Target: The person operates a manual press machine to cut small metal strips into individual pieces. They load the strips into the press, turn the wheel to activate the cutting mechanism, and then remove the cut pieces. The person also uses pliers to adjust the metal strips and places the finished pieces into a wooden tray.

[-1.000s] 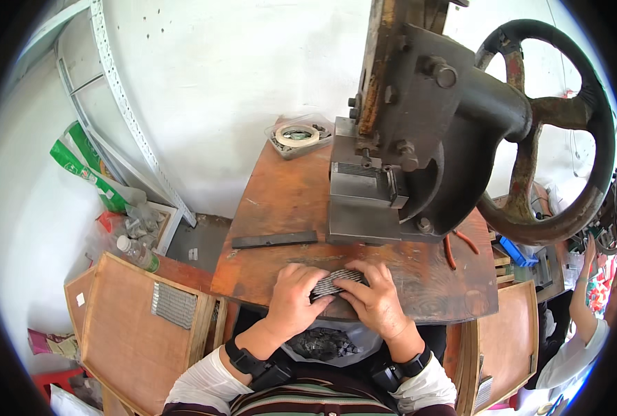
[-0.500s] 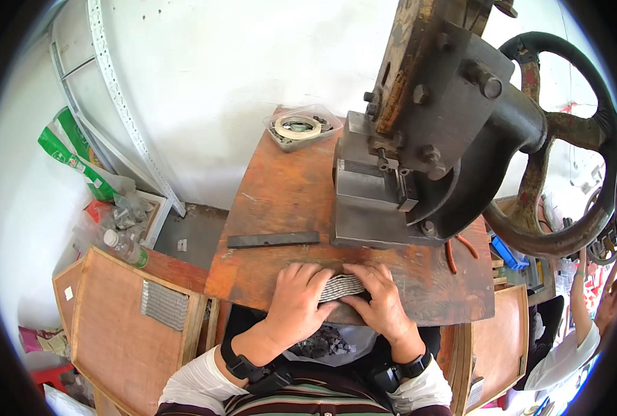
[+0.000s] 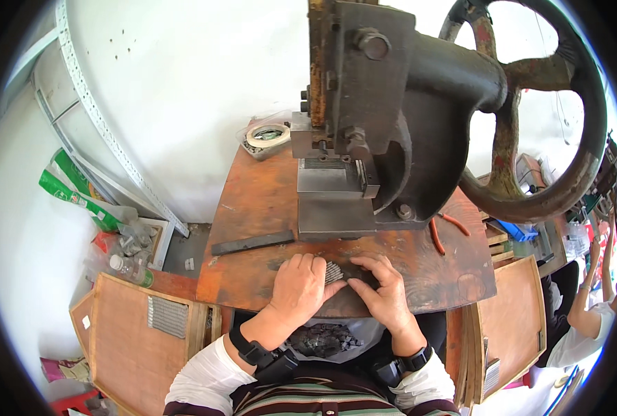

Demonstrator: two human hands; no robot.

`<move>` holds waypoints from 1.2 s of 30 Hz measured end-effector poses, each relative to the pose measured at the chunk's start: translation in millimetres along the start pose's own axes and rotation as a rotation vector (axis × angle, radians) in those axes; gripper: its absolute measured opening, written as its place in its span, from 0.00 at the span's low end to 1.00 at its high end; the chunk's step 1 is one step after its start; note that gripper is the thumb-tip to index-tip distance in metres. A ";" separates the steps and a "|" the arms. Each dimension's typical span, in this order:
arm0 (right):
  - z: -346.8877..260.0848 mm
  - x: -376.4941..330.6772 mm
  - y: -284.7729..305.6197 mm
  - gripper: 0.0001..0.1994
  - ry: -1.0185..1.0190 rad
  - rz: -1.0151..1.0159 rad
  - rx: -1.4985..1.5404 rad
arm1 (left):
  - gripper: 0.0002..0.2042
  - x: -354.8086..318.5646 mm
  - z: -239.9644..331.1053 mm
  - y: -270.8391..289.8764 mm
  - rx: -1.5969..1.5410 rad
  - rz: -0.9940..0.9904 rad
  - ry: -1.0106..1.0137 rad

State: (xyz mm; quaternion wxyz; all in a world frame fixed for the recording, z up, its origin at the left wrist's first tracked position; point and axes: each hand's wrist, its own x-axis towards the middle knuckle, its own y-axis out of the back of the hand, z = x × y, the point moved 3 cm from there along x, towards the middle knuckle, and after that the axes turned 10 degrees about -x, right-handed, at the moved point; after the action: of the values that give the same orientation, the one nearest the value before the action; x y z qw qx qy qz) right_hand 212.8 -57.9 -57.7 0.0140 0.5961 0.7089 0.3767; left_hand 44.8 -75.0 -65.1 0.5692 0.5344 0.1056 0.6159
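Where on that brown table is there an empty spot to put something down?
The biggest bare patch of the wooden table lies left of the black press, between the tape roll behind and the dark flat bar in front. A smaller bare corner sits front right, past the orange-handled pliers. The front middle is crowded: left hand and right hand press small metal pieces.

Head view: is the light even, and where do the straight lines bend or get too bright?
Head view: daylight is bright; the white wall is nearly washed out. The slotted metal rail and the wheel curve toward the dark round rim. The press is dark but sharp. Both hands, left hand and right hand, are clear, with soft shadows on the table.
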 end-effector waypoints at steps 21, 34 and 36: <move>-53.2 -14.5 -1.5 0.19 0.154 0.105 0.097 | 0.31 -32.6 9.6 11.4 -2.354 0.012 0.853; -54.0 -18.4 -33.4 0.21 -0.082 0.014 0.438 | 0.32 -36.9 17.8 1.9 -2.136 0.184 0.778; -55.2 -16.9 -30.1 0.21 -0.078 -0.003 0.400 | 0.33 -35.2 19.1 2.5 -2.119 0.205 0.802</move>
State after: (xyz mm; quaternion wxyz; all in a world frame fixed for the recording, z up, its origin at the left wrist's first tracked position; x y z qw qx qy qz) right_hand 166.7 -101.1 -42.1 -0.0766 0.6000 0.7694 0.2052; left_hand 50.5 -113.6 -74.4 0.6065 -0.4452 -0.3381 0.5654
